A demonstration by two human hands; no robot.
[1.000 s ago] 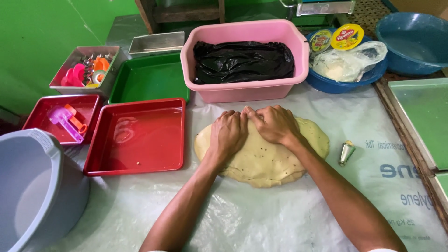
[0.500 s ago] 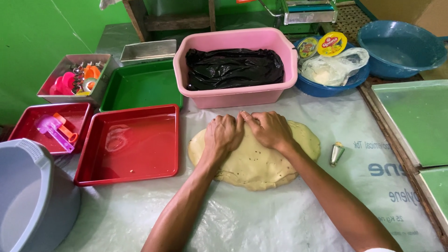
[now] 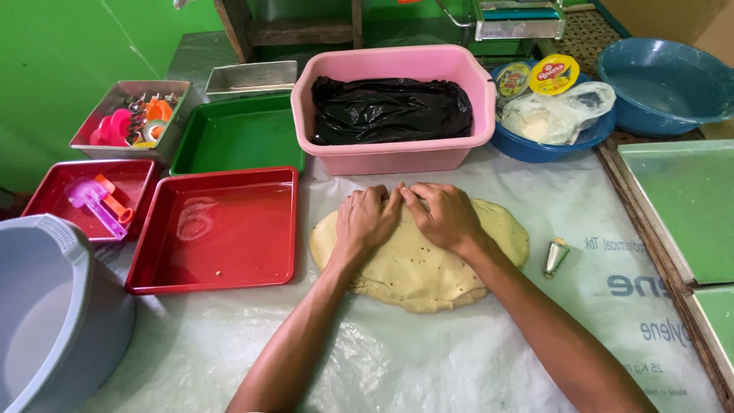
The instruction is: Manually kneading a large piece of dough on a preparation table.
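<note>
Dough, pale yellow and speckled with dark bits, spread in a flat oval on clear plastic sheeting over the table. Left hand pressed palm-down on the upper left part, fingers together and stretched forward, gripping nothing. Right hand flat beside it on the upper middle, likewise open and pressing, fingertips meeting those of the left at the far edge of the dough. Both forearms reaching in from the bottom edge.

Small metal piping tip lying just right of the dough, apart from it. Large red tray just left of the dough, bare but for a wet smear. Smaller red tray further left with a purple and orange plastic tool inside. Green tray behind the large red one. Metal box of coloured cutters at far left. Pink tub directly beyond the dough, a black plastic bag inside. Blue bowl to the right of the tub, holding a clear bag and two round yellow lids. Second blue basin at upper right. Grey bucket at lower left. Pale green trays along the right edge.
</note>
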